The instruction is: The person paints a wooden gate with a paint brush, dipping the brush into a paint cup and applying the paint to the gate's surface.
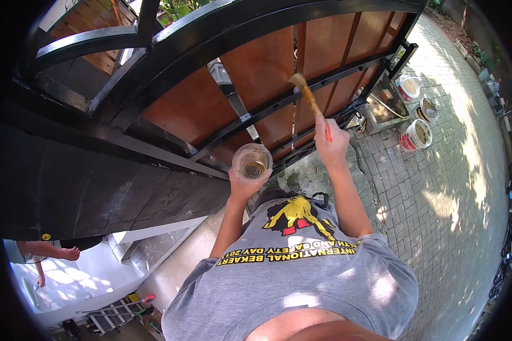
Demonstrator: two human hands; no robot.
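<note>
My right hand is closed around the handle of a paintbrush, its pale bristles up against the brown panels in this view. In my left hand is a clear plastic cup with a little amber liquid at the bottom, its mouth facing up. Both hands are in front of a gate with reddish-brown wooden boards set in a black metal frame. Black crossbars run over the boards, and narrow gaps show between some of them.
Several paint buckets stand on the brick paving to the right. A black wall spans the left. At lower left, another person's leg and hand show over a white surface, with a ladder below.
</note>
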